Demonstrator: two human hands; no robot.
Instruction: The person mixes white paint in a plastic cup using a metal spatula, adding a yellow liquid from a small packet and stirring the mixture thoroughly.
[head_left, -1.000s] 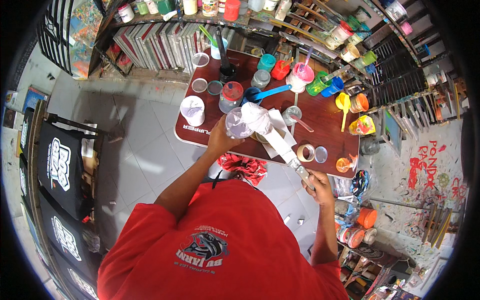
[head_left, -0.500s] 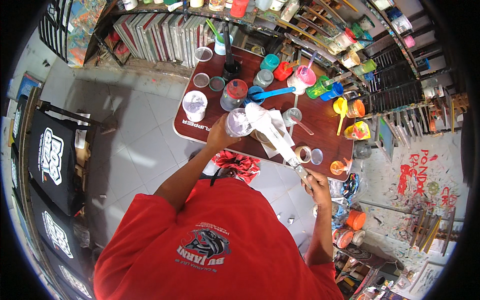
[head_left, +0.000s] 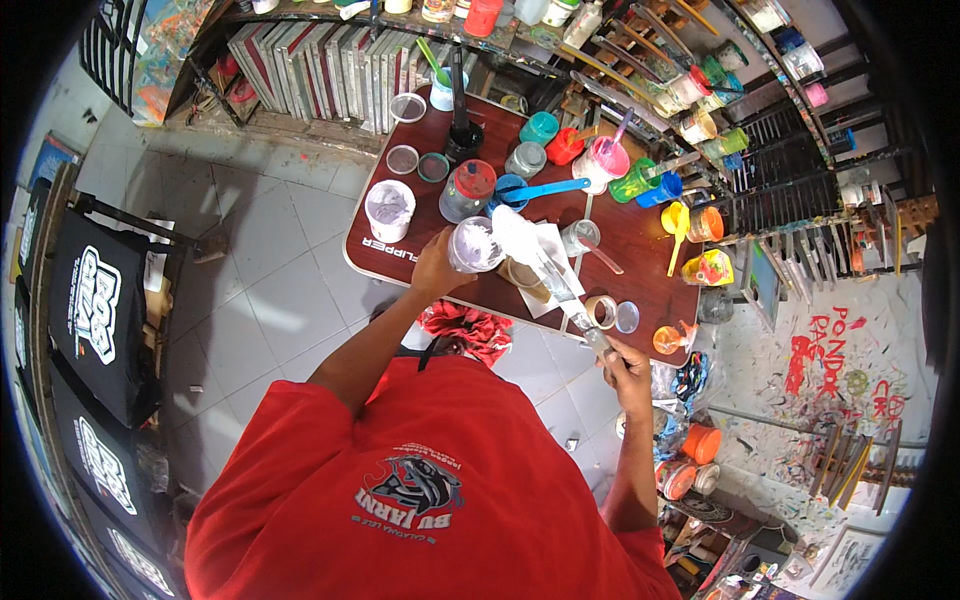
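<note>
My left hand [head_left: 436,266] is wrapped round a clear tub [head_left: 477,247] of pale whitish-lilac paste, held above the near edge of the table. In my right hand [head_left: 628,374] is the handle of a long spatula [head_left: 568,293]. A thick white lump of paste [head_left: 516,232] coats its far end, which lies right beside the tub's rim. A larger white tub [head_left: 390,209] with similar paste stands on the table to the left. Beyond the held tub sits a jar with a red top [head_left: 468,190].
The dark red table [head_left: 650,280] carries several colourful paint pots, a blue spatula [head_left: 545,190], a yellow spatula [head_left: 679,240] and a tape roll [head_left: 600,311]. Shelves with flat frames [head_left: 310,75] line the back. Black printed shirts [head_left: 105,300] hang along the left.
The spatula's blade has turned, so it looks narrower and shows less white along its length. My right hand has shifted slightly left. My left hand keeps the tub in about the same place.
</note>
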